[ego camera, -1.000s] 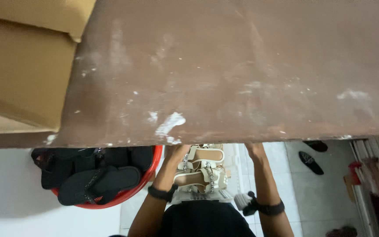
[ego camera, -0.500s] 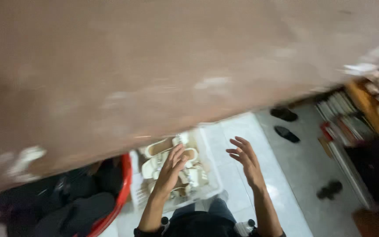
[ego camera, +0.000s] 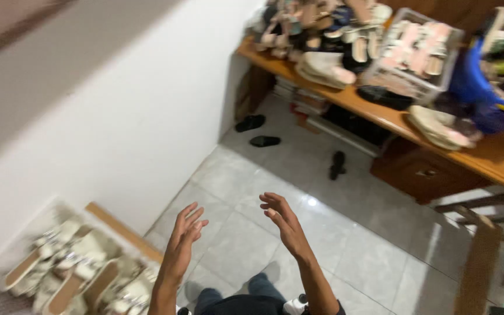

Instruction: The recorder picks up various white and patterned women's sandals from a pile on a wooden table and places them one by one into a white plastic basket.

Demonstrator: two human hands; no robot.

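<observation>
1. Both hands are up in the air over the grey tiled floor (ego camera: 252, 192), palms roughly facing each other, nothing in either one. The left hand (ego camera: 185, 242) has its fingers spread loose, so its grip is wide and bare. Same story for the right hand (ego camera: 284, 221): fingers fanned, holding nothing.
2. Closest stuff to the hands is the clear bin of cream sandals (ego camera: 71, 271) down at the lower left, sitting against the white wall (ego camera: 118, 116). It lies down and to the left of the left hand, so the left hand is clearly the nearer one; the right hand is further off, out over bare tiles.
3. The sandals in that bin lie side by side, their long axes running diagonally, toes pointing up and to the right. It's a bit blurry, so I can't count pairs.
4. Well apart from both hands, a wooden shelf (ego camera: 380, 114) runs along the upper right, heaped with shoes, plus a white basket of pinkish sandals (ego camera: 415, 52).
5. A few black slippers (ego camera: 263, 140) lie loose on the floor near the shelf's base.
</observation>
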